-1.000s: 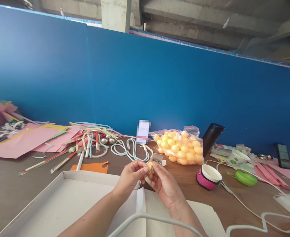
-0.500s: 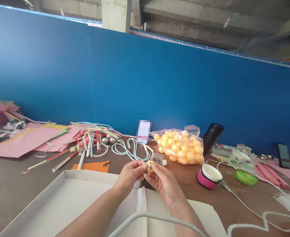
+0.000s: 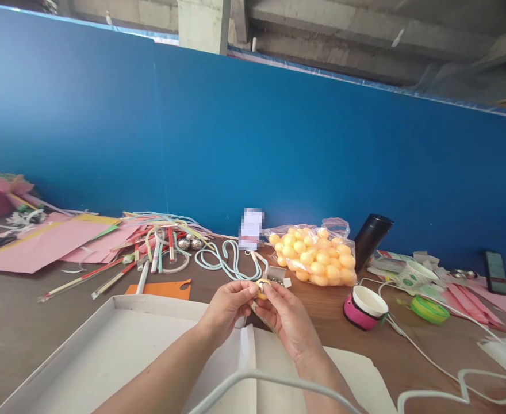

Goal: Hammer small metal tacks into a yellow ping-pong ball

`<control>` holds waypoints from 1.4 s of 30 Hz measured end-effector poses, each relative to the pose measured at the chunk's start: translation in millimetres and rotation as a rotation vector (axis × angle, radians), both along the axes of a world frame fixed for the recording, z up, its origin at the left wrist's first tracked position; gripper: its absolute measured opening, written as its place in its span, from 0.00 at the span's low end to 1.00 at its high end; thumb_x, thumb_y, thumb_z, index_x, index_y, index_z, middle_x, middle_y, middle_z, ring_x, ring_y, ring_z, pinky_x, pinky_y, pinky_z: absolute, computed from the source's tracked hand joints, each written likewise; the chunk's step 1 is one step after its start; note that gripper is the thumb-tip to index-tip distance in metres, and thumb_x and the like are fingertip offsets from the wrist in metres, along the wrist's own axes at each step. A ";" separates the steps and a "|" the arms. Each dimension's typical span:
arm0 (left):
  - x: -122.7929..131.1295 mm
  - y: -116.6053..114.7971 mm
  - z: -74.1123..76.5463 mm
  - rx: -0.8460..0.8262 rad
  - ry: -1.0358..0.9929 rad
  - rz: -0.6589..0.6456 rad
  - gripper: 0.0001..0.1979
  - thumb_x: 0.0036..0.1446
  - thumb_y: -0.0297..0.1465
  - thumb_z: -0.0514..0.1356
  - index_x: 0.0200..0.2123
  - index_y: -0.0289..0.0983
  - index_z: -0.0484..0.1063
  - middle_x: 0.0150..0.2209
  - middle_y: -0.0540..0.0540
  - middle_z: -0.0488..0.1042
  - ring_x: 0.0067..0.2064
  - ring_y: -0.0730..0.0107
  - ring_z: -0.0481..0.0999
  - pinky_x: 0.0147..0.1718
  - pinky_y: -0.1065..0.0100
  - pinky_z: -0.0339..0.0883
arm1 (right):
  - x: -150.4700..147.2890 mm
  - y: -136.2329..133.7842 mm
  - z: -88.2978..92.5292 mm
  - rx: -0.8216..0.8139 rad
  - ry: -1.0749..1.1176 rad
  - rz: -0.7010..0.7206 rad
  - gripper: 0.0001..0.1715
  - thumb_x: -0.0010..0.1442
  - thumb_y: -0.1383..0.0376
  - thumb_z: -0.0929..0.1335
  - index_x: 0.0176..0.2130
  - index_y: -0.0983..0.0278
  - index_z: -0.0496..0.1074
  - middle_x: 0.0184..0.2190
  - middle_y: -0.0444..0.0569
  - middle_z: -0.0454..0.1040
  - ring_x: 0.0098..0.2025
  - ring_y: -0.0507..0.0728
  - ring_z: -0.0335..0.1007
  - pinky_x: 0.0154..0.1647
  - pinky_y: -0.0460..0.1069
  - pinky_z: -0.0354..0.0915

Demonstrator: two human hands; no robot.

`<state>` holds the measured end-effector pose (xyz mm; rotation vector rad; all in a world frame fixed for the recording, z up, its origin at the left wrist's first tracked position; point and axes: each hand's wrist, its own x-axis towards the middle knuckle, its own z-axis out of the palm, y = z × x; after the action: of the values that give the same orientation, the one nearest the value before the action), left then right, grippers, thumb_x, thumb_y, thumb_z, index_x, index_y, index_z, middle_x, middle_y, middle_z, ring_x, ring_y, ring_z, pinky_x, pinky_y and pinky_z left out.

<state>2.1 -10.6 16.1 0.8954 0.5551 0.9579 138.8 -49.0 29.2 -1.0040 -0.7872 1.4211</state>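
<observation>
One orange ball (image 3: pixel 260 288) is pinched by fingertips of left hand (image 3: pixel 228 309) and right hand (image 3: pixel 288 317), above the white tray (image 3: pixel 158 301) rim. Fitting of a metal piece (image 3: pixel 262 283) judged under way; steady alignment needed next.

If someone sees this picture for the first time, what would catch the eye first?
Most likely the big blue wall that fills the back, and before it the clear bag of orange balls on the table, right of centre. Next, at the centre, the left hand and right hand pinch one small orange ball between them, above a white tray.
</observation>
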 end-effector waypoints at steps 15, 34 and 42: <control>-2.3 0.5 0.8 -0.095 -0.084 -0.086 0.11 0.49 0.34 0.63 0.33 0.31 0.73 0.30 0.45 0.70 0.27 0.79 0.68 0.25 0.77 0.61 | -3.0 -1.9 2.8 -0.004 -0.026 -0.019 0.19 0.51 0.56 0.71 0.40 0.64 0.74 0.33 0.47 0.75 0.33 0.51 0.71 0.34 0.44 0.70; -1.2 -0.7 -0.5 -0.099 -0.070 -0.046 0.11 0.47 0.35 0.64 0.30 0.33 0.73 0.30 0.46 0.72 0.28 0.78 0.69 0.27 0.76 0.63 | -5.2 -4.7 8.0 0.040 -0.035 -0.008 0.19 0.51 0.56 0.71 0.41 0.63 0.74 0.36 0.49 0.76 0.38 0.54 0.72 0.36 0.45 0.70; -1.3 -1.2 1.3 -0.096 -0.072 -0.069 0.11 0.48 0.35 0.64 0.31 0.32 0.73 0.29 0.46 0.70 0.28 0.78 0.69 0.27 0.76 0.62 | -5.9 -3.3 6.8 0.037 -0.036 -0.031 0.19 0.51 0.57 0.71 0.41 0.63 0.74 0.37 0.48 0.75 0.38 0.53 0.71 0.36 0.46 0.69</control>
<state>0.8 -11.8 17.4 0.7859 0.5017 0.8906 132.9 -52.3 36.1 -1.0119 -0.8186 1.3606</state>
